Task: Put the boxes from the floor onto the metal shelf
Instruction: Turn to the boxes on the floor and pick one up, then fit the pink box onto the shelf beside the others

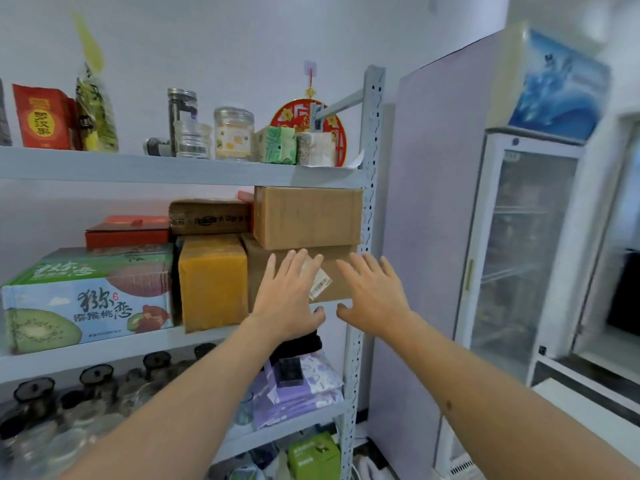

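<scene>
On the middle level of the grey metal shelf (104,348), at its right end, a plain brown cardboard box (308,216) sits on top of a lower brown box with a white label (329,271). My left hand (287,296) and my right hand (372,296) are stretched out side by side in front of the lower box, fingers straight and spread. Whether the palms touch the box front I cannot tell. Neither hand holds anything. A yellow-brown box (213,282) stands just left of the lower box.
A kiwi-print carton (86,296), a red box (126,233) and a dark brown box (209,216) fill the rest of that level. Jars and packets line the top level; glass pots and purple packs lie below. A glass-door fridge (519,254) stands to the right.
</scene>
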